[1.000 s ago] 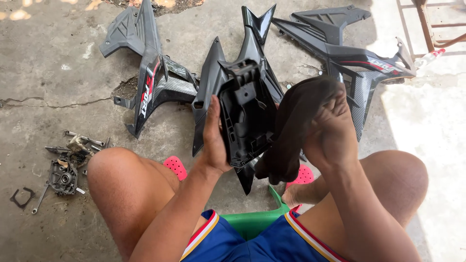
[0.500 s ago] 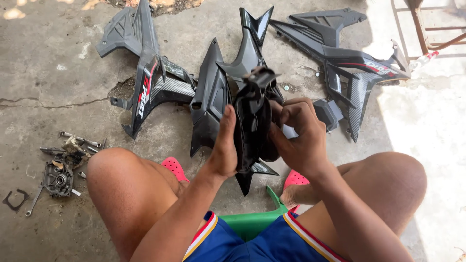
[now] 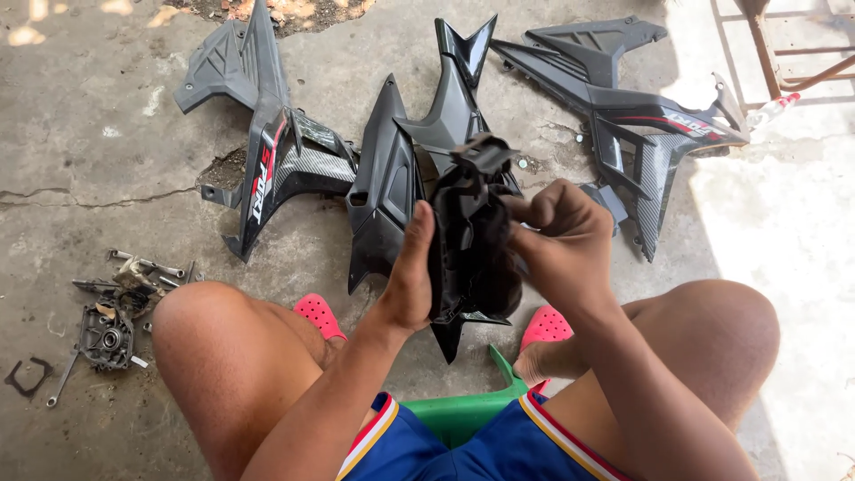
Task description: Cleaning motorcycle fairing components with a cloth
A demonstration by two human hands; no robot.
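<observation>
I sit on a green stool (image 3: 463, 410) with my knees apart, looking down at a concrete floor (image 3: 107, 125). My left hand (image 3: 411, 272) grips the near left edge of a black plastic housing part (image 3: 468, 227), held upright between my knees. My right hand (image 3: 565, 245) is closed on a dark cloth (image 3: 499, 285), pressing it against the part's right side. Most of the cloth is hidden behind the part and my fingers.
Black motorcycle fairing panels lie on the floor ahead: one at left (image 3: 267, 134), one in the middle (image 3: 401, 160), one at right (image 3: 632, 116). Small metal engine parts and tools (image 3: 111, 312) lie at left. A rusty metal frame (image 3: 784, 44) stands at top right. Pink sandals (image 3: 319, 313) are on my feet.
The cloth, draped over my raised right hand a second ago, is now bunched against the part. The part has turned edge-on to me. My right hand came down and in.
</observation>
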